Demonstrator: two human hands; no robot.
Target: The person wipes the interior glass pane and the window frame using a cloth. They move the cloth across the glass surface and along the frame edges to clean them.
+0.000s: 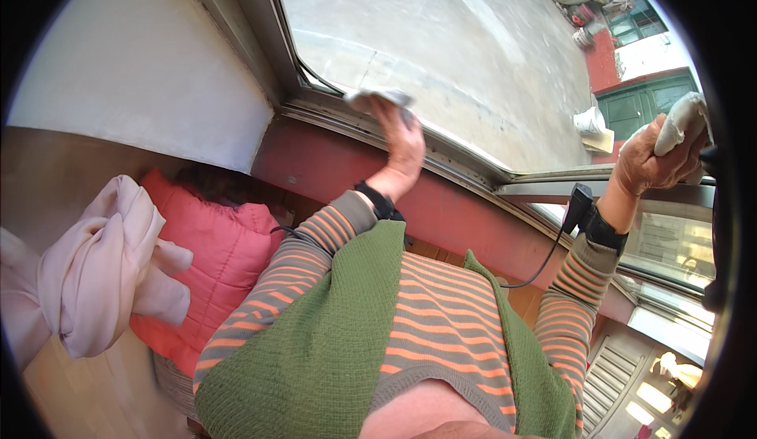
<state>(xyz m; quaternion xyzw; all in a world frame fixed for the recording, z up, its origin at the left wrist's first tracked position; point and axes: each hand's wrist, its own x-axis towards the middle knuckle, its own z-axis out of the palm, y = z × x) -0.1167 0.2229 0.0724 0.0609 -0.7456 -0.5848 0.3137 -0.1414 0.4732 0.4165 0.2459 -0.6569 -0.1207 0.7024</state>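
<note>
Over the lower corner of the window pane [414, 31], my left hand [399, 140] presses a light cloth [378, 95], its fingers extended and slightly blurred. The cloth lies at the glass edge, just above the metal window frame [449, 156]. Off to the right, my right hand [641, 158] grips a folded whitish cloth [680, 124], beside the upright edge of the frame. Dark straps circle both wrists, and a black device with a cable sits at the right one.
A red sill wall [331, 161] runs below the frame. A pink padded garment [207, 256] and a knotted pale curtain [100, 285] are at the left. Beyond the glass are a paved yard, a white bucket [589, 121] and a green door [630, 108]. A slatted rack [612, 380] is at lower right.
</note>
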